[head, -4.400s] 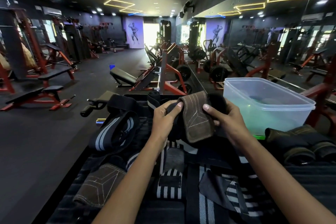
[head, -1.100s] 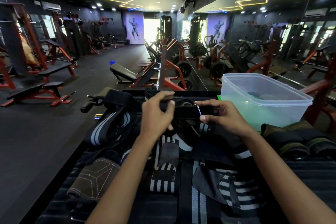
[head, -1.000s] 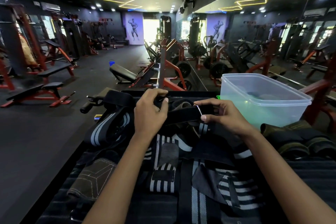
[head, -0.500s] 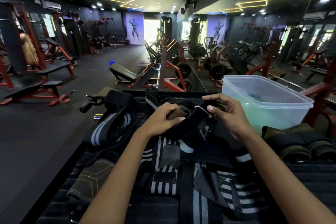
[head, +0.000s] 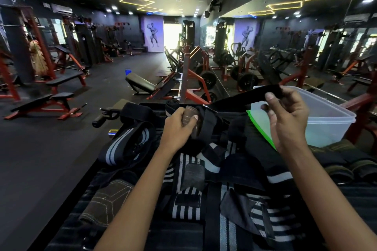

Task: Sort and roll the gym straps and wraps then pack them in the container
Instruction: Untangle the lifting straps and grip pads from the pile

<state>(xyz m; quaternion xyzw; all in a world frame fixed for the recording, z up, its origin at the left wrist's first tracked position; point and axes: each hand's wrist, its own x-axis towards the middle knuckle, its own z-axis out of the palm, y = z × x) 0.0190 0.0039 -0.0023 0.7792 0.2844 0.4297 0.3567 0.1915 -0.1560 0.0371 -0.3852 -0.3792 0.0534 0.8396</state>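
Stretching black strap between left hand, right hand.

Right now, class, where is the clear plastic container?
In the head view the clear plastic container stands at the right, just behind the raised right hand, with a green lid leaning against its near side and rolled wraps lying before it.

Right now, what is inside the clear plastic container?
The container looks nearly empty, its translucent walls showing only a faint dark patch. The right hand and black strap cover its near-left corner.
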